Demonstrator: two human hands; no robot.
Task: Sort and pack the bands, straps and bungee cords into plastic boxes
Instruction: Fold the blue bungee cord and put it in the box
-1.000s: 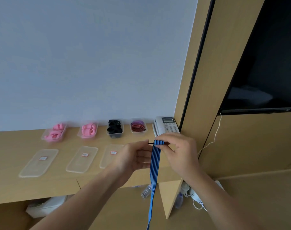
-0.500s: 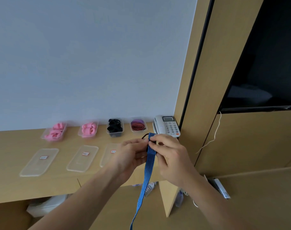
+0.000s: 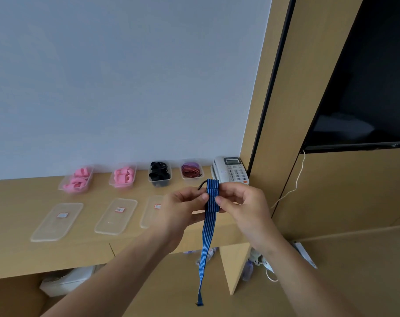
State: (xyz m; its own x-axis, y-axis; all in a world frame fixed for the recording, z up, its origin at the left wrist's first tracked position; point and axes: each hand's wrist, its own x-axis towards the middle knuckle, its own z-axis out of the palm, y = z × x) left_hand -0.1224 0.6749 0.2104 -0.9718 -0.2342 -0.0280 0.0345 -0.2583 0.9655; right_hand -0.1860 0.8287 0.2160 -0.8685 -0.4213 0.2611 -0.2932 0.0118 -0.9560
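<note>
Both hands are working on a blue striped strap (image 3: 211, 197) held up in front of the desk (image 3: 16, 252). The left hand (image 3: 183, 209) and right hand (image 3: 242, 202) are pinching its folded upper end from either side, thumb and forefinger tips pressing the fold between them. A short dark hook or loop is sticking out just above the left fingertips; I cannot tell which. Below the fingers the rest of the strap is hanging loose, its tail dangling well under the desk edge.

Judging by this, the step in hand is folding the strap into a compact bundle. Beyond the fingers, four open boxes are standing by the wall: two with pink bands (image 3: 76, 179), one with black straps (image 3: 159, 173), one with reddish bands (image 3: 191, 171). Lids (image 3: 57, 221) are lying nearer. The next move probably calls for gathering up the hanging length fold by fold, keeping the pinch firm so the bundle is not springing open.
</note>
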